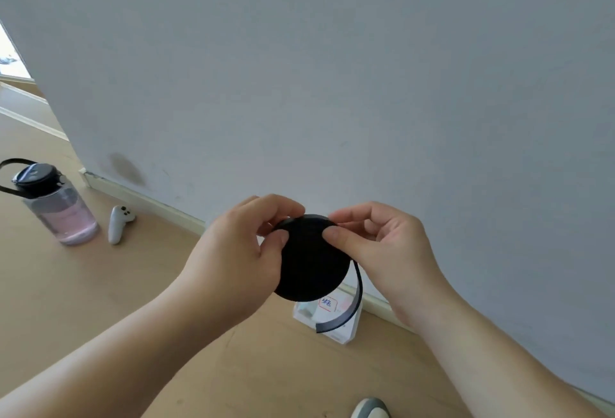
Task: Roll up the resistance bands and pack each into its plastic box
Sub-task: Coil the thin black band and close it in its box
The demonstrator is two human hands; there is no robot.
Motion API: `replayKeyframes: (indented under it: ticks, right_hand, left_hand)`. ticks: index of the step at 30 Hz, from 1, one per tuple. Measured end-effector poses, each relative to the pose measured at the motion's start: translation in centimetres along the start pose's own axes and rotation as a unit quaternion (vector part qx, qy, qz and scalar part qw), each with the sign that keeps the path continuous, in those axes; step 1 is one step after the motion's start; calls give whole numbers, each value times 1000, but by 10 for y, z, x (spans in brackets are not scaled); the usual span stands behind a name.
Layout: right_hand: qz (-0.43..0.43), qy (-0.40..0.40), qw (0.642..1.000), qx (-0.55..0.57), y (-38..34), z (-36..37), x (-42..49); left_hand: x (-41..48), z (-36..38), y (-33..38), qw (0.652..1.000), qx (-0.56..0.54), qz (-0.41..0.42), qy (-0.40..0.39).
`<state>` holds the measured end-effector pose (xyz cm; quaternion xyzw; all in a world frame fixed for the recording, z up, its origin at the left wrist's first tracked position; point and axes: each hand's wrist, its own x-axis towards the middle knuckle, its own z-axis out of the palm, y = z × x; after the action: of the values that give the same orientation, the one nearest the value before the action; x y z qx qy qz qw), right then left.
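Note:
A black resistance band (311, 264), wound into a flat round coil, is held up in the air at the middle of the view. My left hand (239, 251) pinches its left rim between thumb and fingers. My right hand (382, 251) pinches its upper right rim. A loose tail of the band curls down from the coil's right side. Below the coil, on the floor by the wall, lies a clear plastic box (336, 324) with a red-bordered label, partly hidden by the coil and the tail.
A grey wall with a white skirting board (149, 201) runs close behind the hands. On the wooden floor at the left stand a clear water bottle (56, 204) with pink liquid and a white handheld controller (118, 224). A shoe tip (371, 409) shows at the bottom edge.

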<state>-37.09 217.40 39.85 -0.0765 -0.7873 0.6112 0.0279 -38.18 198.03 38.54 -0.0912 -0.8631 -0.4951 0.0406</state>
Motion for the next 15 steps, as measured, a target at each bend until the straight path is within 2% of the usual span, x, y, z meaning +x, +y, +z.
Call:
replayKeyframes:
  ticks: [3,6,9,15]
  right_hand:
    - [33,-3,999,26,1,-4,4]
    - [28,26,999,27,3,-5,7]
    - [6,56,998,2,0,-7,8]
    - [-51,-11,995,-85,-6,-6,-1]
  left_hand:
    - [7,3,1,998,-44,-45,27]
    - [9,5,4,993,-95,-61,38]
    - [8,7,4,991,-113,-73,-3]
    - [2,4,8,996,-62,-17,-61]
